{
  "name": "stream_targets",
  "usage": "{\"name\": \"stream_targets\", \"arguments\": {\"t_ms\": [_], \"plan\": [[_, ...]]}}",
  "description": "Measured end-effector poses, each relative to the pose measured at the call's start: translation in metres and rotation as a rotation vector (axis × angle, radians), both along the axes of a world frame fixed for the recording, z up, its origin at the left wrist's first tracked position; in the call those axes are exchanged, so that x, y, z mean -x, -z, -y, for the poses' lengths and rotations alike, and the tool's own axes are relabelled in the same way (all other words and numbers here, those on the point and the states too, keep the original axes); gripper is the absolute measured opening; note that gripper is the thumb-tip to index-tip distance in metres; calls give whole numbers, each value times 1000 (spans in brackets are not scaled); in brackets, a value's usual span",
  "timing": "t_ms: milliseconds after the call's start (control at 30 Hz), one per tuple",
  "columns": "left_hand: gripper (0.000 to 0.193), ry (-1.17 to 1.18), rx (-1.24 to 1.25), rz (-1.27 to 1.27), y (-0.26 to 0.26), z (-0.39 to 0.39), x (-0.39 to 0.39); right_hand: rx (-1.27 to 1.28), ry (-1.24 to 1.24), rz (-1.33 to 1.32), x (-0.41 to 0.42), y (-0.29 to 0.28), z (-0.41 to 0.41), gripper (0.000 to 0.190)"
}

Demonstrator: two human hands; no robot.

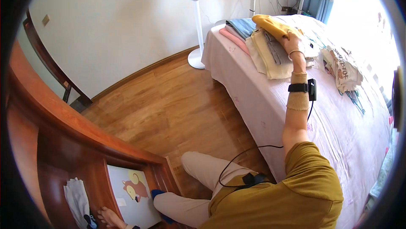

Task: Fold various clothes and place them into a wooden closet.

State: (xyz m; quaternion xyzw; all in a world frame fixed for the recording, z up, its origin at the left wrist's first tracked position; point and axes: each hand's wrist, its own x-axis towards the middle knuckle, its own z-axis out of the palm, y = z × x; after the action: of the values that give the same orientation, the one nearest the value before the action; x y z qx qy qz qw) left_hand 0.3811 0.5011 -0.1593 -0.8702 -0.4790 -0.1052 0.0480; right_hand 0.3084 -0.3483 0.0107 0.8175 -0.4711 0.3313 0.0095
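Observation:
My right hand (293, 43) reaches over the bed and grips a folded yellow garment (269, 26). That garment lies on a stack of folded clothes, among them a cream knitted one (274, 67) and a grey one (276, 49). Beside the stack are a folded blue garment (241, 27) and a pink one (234, 40). My left hand (109, 217) is low in a reddish wooden cabinet, fingers spread and nothing seen in it. Close to it, inside the cabinet, lies a folded grey garment (77, 200) with a dark printed end.
A white box or board with a cartoon animal (133, 191) sits in the cabinet. Printed clothes (344, 70) and hangers (356, 102) lie on the bed (253, 102). A white pedestal fan (198, 26) stands by the wall. A black cable (238, 156) crosses my lap.

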Motion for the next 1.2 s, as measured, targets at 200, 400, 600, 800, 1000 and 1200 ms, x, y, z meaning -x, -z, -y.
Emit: {"name": "stream_targets", "arguments": {"t_ms": [200,400,600,800,1000,1200], "plan": [[35,169,-24,178,-21,49,15,264,-215,87,26,-78,-11,25],[21,1305,1389,506,-106,252,62,-51,-902,-48,21,-165,-166,23],[70,1443,2425,410,-118,305,74,-87,-1616,-291,-36,-106,-308,16],[53,645,2419,926,-115,245,98,181,-2059,-335,-6,15,-447,28],[38,361,1931,1231,-101,204,115,21,-2408,-110,-23,31,-492,22],[49,685,1800,1386,-163,160,92,-1331,-2170,-836,-121,58,-466,33]]}}
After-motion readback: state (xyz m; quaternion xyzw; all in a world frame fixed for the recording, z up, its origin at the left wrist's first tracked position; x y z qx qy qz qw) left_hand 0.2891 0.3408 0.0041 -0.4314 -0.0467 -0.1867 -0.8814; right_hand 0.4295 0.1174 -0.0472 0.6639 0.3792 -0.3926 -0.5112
